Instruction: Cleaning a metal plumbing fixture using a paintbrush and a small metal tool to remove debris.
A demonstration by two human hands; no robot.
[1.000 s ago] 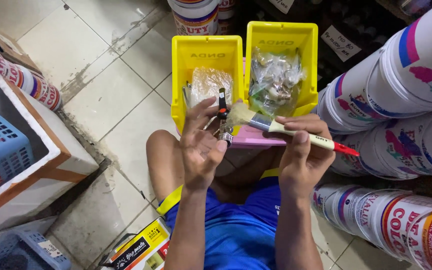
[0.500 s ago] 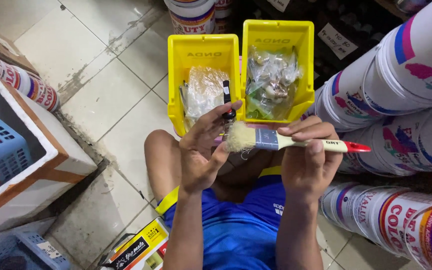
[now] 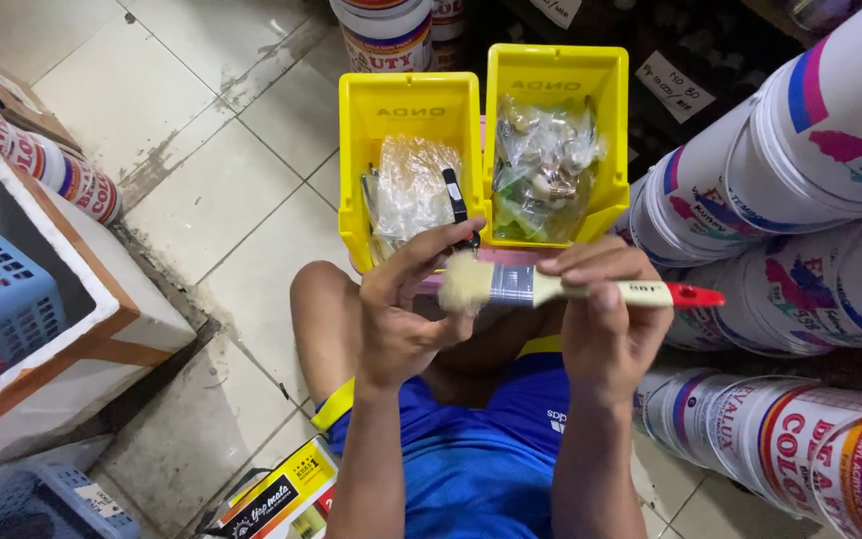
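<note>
The right hand (image 3: 606, 319) is gripping the paintbrush (image 3: 551, 289), now levelled before the yellow bins (image 3: 421, 110); the left hand (image 3: 406, 309) fingers are now clamping a small black part (image 3: 456, 205) beside its bristles

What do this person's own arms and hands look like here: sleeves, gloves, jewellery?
Both forearms are bare from the bottom edge of the frame up to the hands, with no sleeves showing. The left hand and right hand wear no gloves, and no rings, watch or wristbands are visible. Below them, the person wears blue clothing with yellow trim.
</note>
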